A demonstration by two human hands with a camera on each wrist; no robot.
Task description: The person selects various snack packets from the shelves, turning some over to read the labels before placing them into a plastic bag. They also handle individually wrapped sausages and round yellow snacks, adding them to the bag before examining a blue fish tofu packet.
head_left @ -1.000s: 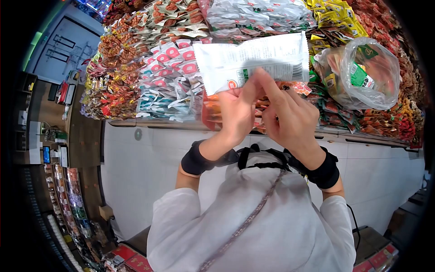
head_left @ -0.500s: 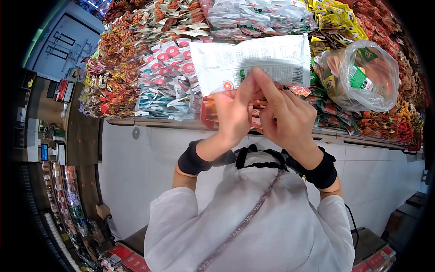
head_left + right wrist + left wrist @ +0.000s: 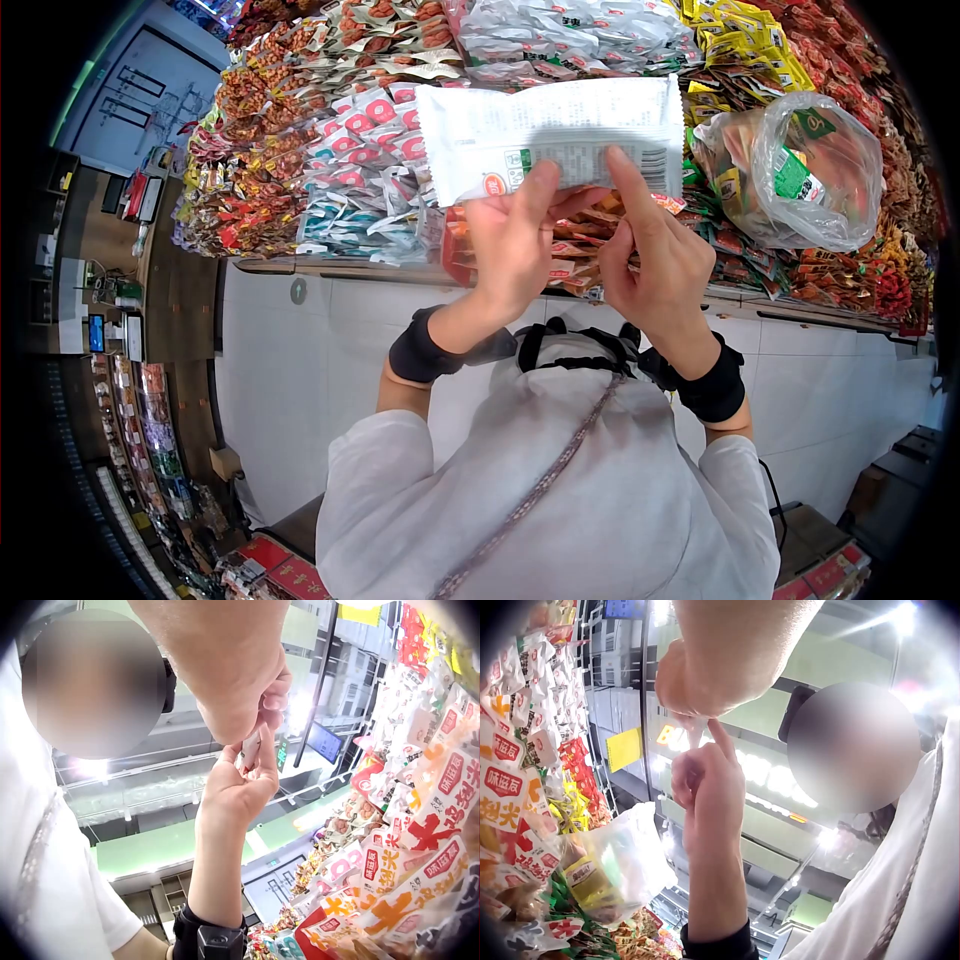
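Observation:
My left hand [image 3: 510, 240] pinches a white snack packet [image 3: 470, 145] along its lower edge, thumb in front. Fine print, a barcode and an orange logo show on the side towards me. My right hand [image 3: 660, 255] is beside it, the index finger straight and its tip over the print near the barcode. The other right fingers are curled in and hold nothing, as the left wrist view shows for this right hand [image 3: 712, 799]. In the right wrist view, the left hand [image 3: 236, 791] grips the packet [image 3: 250, 752], seen edge-on.
Behind the packet a display is heaped with small snack bags [image 3: 370, 150]. A clear plastic bag [image 3: 845, 190] with packets in it rests on the heap at the right. A pale tiled floor [image 3: 290, 400] lies below, and a wooden counter [image 3: 180, 290] stands at the left.
My right index finger has moved right across the packet, from near the left thumb to near the barcode, parting the two hands. The left hand still holds the packet in about the same place.

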